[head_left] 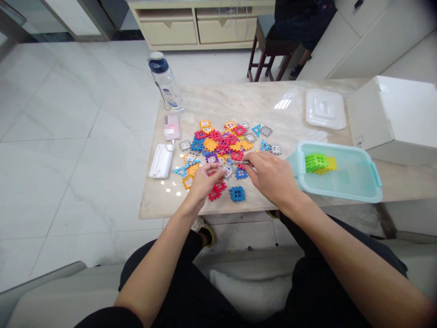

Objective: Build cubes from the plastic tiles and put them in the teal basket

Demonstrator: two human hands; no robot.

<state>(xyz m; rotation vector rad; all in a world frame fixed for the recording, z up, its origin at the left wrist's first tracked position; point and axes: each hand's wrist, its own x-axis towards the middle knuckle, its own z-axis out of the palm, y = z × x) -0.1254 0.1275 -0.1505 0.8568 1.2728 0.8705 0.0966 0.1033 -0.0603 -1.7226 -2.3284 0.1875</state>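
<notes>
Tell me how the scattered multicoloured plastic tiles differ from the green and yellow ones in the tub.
The scattered multicoloured plastic tiles lie loose on the marble table top, while the green and yellow plastic tiles sit stacked inside the turquoise plastic tub. The scattered ones show many colours, the stacked ones only two. Both share notched edges.

The head camera looks forward and down at the left hand (203, 182) and right hand (271, 175).

You sat in what looked like a home dining area: a marble-topped table (259, 102) stood on glossy white floor tiles (58, 182), with a cream drawer cabinet (198, 27) and dark wooden stool (269, 50) beyond.
</notes>
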